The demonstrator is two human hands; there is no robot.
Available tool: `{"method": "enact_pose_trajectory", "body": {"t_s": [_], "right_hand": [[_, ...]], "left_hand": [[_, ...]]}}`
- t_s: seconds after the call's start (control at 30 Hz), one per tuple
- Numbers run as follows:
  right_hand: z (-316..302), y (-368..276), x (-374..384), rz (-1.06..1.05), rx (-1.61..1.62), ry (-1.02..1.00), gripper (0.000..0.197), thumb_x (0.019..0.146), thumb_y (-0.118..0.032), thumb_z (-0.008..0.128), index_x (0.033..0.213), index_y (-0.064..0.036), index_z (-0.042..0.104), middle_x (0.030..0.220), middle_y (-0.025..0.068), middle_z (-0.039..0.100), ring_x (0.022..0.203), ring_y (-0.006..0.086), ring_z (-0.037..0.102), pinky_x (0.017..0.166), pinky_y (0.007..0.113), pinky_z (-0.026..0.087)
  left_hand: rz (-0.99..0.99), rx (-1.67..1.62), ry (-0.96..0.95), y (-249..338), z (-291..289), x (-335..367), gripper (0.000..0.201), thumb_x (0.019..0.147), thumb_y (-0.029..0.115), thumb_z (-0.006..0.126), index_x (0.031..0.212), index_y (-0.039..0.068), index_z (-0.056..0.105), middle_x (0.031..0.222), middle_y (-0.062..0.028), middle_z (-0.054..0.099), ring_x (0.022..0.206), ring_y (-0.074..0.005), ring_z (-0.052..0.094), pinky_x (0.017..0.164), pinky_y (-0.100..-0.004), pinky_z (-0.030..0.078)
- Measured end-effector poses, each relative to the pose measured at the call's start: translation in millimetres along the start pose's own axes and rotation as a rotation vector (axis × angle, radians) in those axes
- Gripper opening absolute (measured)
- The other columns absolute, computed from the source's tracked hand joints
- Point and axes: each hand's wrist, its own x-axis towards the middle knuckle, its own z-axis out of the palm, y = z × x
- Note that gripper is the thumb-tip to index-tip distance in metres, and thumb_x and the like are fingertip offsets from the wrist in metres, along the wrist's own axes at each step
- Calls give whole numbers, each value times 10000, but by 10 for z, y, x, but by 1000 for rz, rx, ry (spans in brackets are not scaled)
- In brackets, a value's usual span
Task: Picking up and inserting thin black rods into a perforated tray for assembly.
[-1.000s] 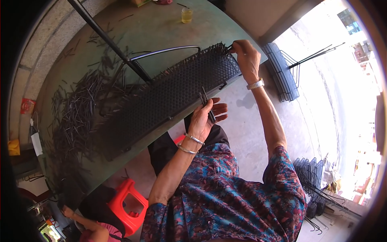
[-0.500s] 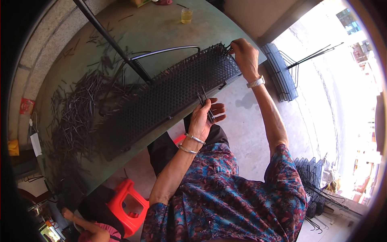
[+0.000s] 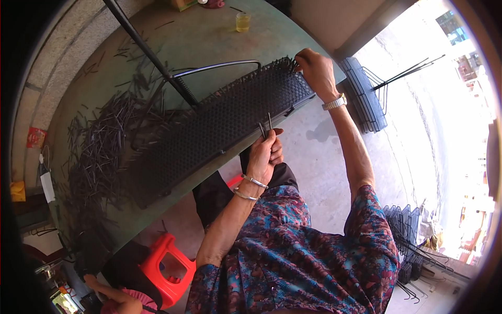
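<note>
Our left hand [image 3: 263, 155] curls its fingers around a few dark sticks [image 3: 270, 121]. Our right hand [image 3: 319, 74] bends its fingers at the perforated panel's [image 3: 222, 121] right end; we cannot tell their grip.

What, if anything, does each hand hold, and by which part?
Left hand: thin dark sticks, gripped below their protruding ends. Right hand: any hold cannot be told.

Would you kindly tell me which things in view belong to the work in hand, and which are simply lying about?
Seemingly part of the job:
black holed board, with the right hand at its upper right corner
thin dark sticks in the left hand
heap of similar sticks on the green table

Apparently just lying about:
cup of yellow liquid
small red packet
red stool
</note>
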Motion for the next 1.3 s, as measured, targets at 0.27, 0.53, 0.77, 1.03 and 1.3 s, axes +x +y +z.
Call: {"method": "enact_pose_trajectory", "body": {"t_s": [0.27,0.53,0.77,1.03,1.3], "right_hand": [[18,31,12,38,-55,-43,159,850,-167,607,912,-32,663,749,150,673,709,298,665,661,383,507],[94,23,-43,-68,-215,-50,177,848,-252,629,916,-105,697,902,114,638,813,301,621,685,409,480],[171,53,-171,-33,-287,71,209,882,-290,617,984,-139,719,901,100,617,807,290,616,667,399,476],[149,37,-218,66,-252,123,190,869,-283,603,948,-171,735,875,124,613,796,285,614,682,402,484],[135,94,-200,33,-295,90,233,885,-338,615,982,-165,737,863,84,635,765,252,620,653,373,471]], "left_hand": [[23,50,12,15,66,-49,246,1005,265,487,1053,38,569,656,21,410,512,-58,347,446,-213,263],[12,40,5,-13,-10,-15,252,998,294,504,1046,54,562,650,33,369,510,-54,304,449,-216,248],[36,-11,10,-11,68,-52,282,1001,347,488,1041,73,538,643,46,296,507,-51,254,454,-217,230],[76,110,30,7,144,-92,281,1002,326,490,1048,55,549,656,27,405,505,-59,341,452,-219,251],[76,109,2,-5,153,-88,295,1001,320,494,1071,43,566,645,36,400,509,-48,333,463,-216,261]]}}
